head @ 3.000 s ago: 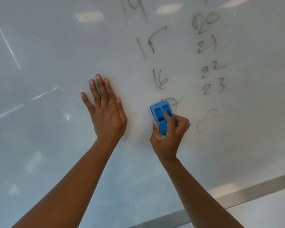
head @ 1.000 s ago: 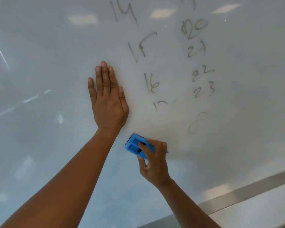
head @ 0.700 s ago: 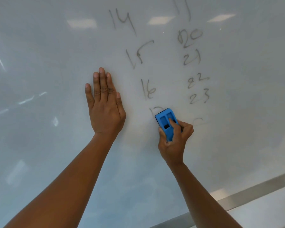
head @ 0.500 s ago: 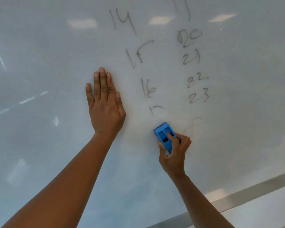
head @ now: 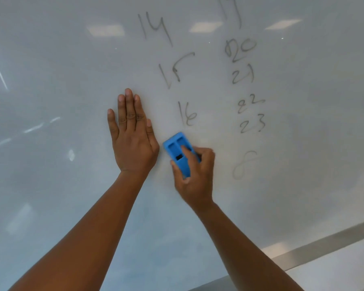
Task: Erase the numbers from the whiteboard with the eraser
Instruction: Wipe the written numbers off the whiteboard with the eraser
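Note:
A glossy whiteboard point(head: 61, 80) fills the view. My right hand point(head: 194, 177) grips a blue eraser point(head: 177, 152) pressed flat on the board just below the written number 16 point(head: 186, 114). My left hand point(head: 131, 135) lies flat on the board with fingers straight, right beside the eraser. Above stand the numbers 15 point(head: 174, 69) and 14 point(head: 155, 28). A second column to the right reads 20 point(head: 240, 49), 21 point(head: 243, 76), 22 point(head: 250, 102) and 23 point(head: 252, 123). A faint smeared 8 point(head: 243, 164) sits lower right.
The board's metal bottom frame point(head: 324, 242) runs diagonally at the lower right. Ceiling lights reflect on the board near the top. Part of another number point(head: 232, 11) is cut off at the top edge.
My right hand has slid the eraser up and to the left, over the spot where the remains of a 17 showed. My left hand has stayed flat in place.

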Motion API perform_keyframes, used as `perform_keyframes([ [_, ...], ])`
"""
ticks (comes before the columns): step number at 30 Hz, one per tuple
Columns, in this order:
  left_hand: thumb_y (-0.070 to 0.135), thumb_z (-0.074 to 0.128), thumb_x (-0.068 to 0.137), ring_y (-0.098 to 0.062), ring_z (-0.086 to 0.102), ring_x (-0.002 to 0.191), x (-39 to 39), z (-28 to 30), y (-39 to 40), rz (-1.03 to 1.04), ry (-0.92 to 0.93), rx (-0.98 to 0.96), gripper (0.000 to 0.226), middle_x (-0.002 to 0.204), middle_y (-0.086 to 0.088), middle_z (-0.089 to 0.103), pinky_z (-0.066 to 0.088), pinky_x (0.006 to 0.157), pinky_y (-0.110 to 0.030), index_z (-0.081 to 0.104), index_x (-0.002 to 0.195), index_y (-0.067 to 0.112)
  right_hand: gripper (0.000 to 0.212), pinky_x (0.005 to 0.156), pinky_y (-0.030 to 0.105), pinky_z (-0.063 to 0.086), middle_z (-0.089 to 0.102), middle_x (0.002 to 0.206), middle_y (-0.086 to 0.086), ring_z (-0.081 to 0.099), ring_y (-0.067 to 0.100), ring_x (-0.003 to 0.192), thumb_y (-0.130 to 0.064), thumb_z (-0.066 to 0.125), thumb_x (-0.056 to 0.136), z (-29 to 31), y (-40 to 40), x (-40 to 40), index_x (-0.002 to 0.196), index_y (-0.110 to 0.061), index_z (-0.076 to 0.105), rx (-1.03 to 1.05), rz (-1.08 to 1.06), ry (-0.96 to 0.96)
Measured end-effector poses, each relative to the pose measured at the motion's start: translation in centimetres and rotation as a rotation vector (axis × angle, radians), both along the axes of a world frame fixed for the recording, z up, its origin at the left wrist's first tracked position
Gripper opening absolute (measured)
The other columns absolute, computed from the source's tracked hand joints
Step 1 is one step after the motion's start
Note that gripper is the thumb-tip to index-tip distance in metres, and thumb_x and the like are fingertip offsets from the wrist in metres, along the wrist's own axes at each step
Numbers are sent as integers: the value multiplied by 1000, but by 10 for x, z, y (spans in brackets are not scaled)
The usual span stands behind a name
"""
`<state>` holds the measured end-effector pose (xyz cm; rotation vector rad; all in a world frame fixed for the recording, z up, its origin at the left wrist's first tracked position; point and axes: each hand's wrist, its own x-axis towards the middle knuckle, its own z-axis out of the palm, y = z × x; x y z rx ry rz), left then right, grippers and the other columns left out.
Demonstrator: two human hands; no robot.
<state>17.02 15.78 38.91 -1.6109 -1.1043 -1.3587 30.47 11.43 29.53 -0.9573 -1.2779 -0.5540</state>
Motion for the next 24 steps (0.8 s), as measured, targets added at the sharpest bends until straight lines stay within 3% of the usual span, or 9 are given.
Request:
perform_keyframes([
  [3, 26, 18, 109, -25, 8, 156, -2, -1, 0, -4, 10, 1, 55, 168, -12, 13, -2, 127, -42, 12, 160, 6, 46, 82, 43, 52, 45, 112, 10, 50, 26, 102, -18, 80, 78, -32, -7, 9, 120, -9, 62, -69, 8, -61],
  [6, 25, 18, 109, -25, 9, 156, -2, -1, -1, -5, 5, 3, 54, 168, -12, 13, -3, 127, -42, 13, 159, 6, 42, 86, 48, 51, 41, 112, 12, 50, 30, 103, -10, 80, 78, -43, -10, 32, 116, 0, 63, -56, -1, 112],
  [10, 25, 18, 109, -24, 7, 156, -1, -2, -2, 1, -2, -15, 55, 168, -11, 11, -4, 127, -41, 12, 160, 6, 42, 88, 43, 51, 43, 103, 24, 48, 31, 98, -8, 79, 80, -2, -4, 55, 114, 8, 62, 45, -36, 321],
  [15, 26, 17, 109, -21, 4, 156, -1, -2, -2, -3, -11, -15, 55, 168, -10, 10, -6, 127, -40, 11, 160, 7, 47, 78, 39, 54, 46, 103, 21, 52, 30, 92, -21, 79, 81, 54, 1, 37, 118, 2, 63, 70, -19, 205],
  [20, 27, 17, 108, -23, 7, 156, -4, -1, -4, -12, 12, -13, 55, 168, -10, 11, -5, 127, -40, 12, 160, 7, 48, 73, 40, 54, 44, 106, 10, 53, 26, 91, -31, 76, 82, 41, -1, 11, 121, -9, 59, 44, -43, -99],
  [22, 25, 20, 108, -23, 8, 156, -5, -1, -4, -26, 18, -8, 55, 168, -11, 12, -4, 127, -40, 14, 159, 6, 46, 73, 41, 54, 44, 105, 11, 53, 27, 90, -27, 78, 81, 37, 0, 19, 119, -6, 63, 57, -55, -50],
  [24, 23, 24, 108, -23, 8, 156, -7, -1, -4, -49, 25, -6, 55, 168, -10, 12, -1, 127, -42, 17, 159, 6, 46, 72, 42, 54, 44, 103, 15, 51, 27, 90, -20, 80, 80, 42, 1, 30, 118, 0, 63, 75, -49, 144],
])
